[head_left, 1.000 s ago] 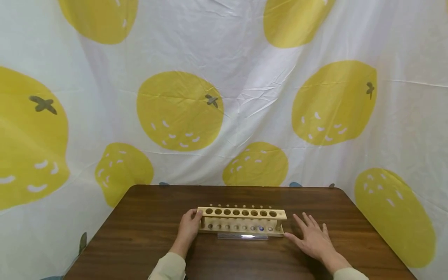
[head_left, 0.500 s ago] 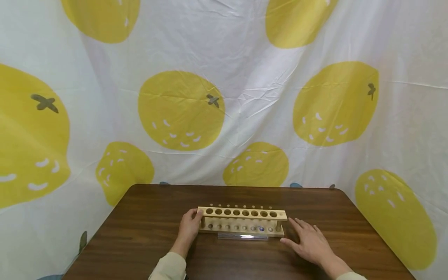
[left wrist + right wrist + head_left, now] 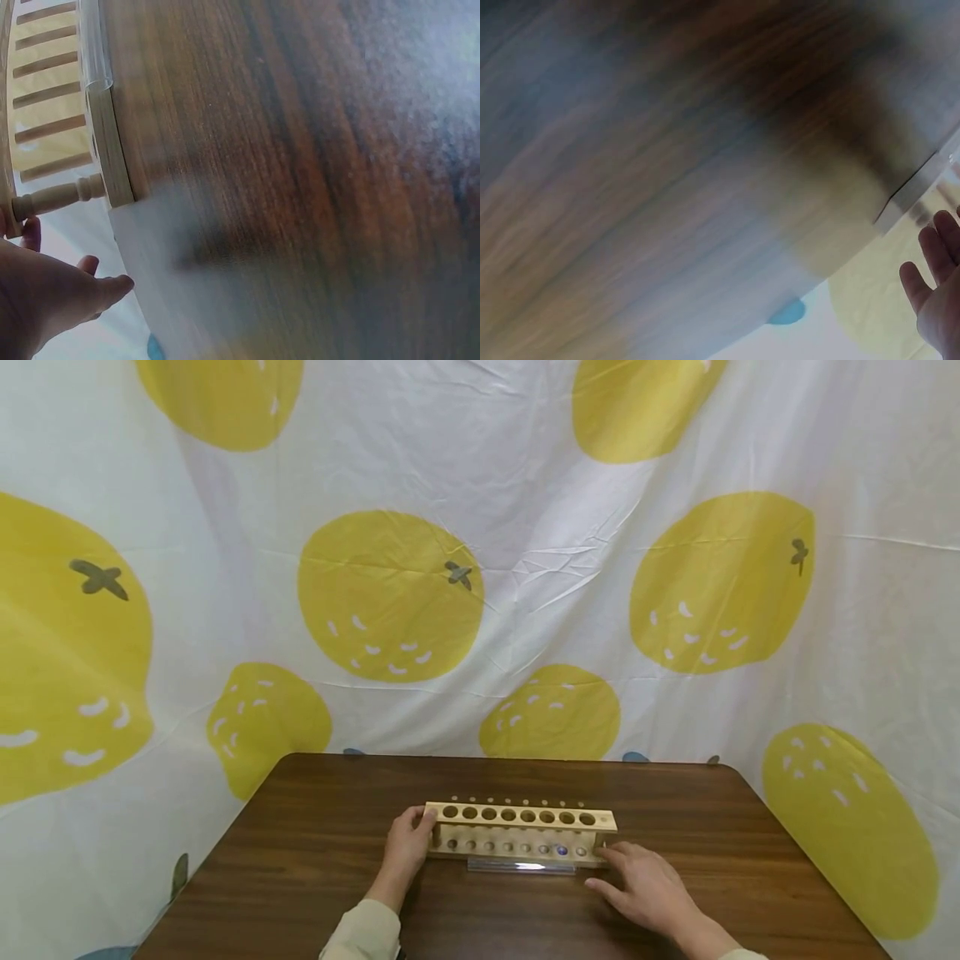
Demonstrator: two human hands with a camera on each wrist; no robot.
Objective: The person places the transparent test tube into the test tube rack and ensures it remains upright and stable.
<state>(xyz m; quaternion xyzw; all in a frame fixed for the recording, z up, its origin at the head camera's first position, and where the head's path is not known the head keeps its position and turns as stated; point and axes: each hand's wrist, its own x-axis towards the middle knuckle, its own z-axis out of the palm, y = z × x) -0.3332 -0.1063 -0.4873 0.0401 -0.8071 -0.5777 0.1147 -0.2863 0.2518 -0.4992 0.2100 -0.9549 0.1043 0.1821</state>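
Note:
A wooden test tube rack [image 3: 520, 826] stands on the table, with a row of round holes along its top bar and matching dimples in its base. My left hand [image 3: 408, 843] grips the left end of the top bar, thumb on top. The left wrist view shows this hand [image 3: 52, 292] beside the rack's turned end post [image 3: 56, 197]. Along the rack's front edge lies a clear test tube [image 3: 521, 866]. My right hand [image 3: 648, 885] is at the rack's right front corner, fingers extended and spread; in the right wrist view its fingers [image 3: 934, 255] are near the rack base [image 3: 909, 196].
Small peg tips [image 3: 491, 800] show in a line behind the top bar. A blue-purple spot [image 3: 562, 851] is visible at one base dimple. The dark wood table [image 3: 337, 802] ends at a white curtain [image 3: 525, 610] printed with yellow lemons.
My right hand has moved left and toward me, from beside the rack to its right front corner. The left hand keeps its grip, and the rack and tube stay in place.

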